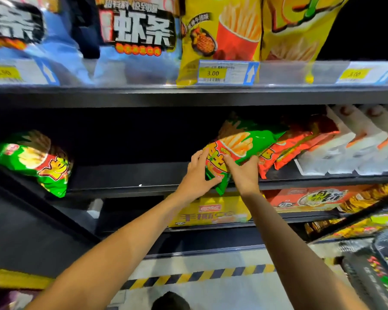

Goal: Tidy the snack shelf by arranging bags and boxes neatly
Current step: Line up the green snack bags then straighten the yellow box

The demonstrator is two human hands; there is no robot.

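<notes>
Hands, left hand and right hand, clamp green fries bag below "3.00" price tag.

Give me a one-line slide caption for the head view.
Both hands, left and right, grip a green fries bag on the middle shelf.

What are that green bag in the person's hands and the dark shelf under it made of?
Green bag: looks like thin glossy plastic film; it shines under the light and creases where the fingers press it.

Dark shelf: probably painted metal with a matte black finish; its flat, thin, straight edge suggests sheet metal, though coated board can't be ruled out.
</notes>
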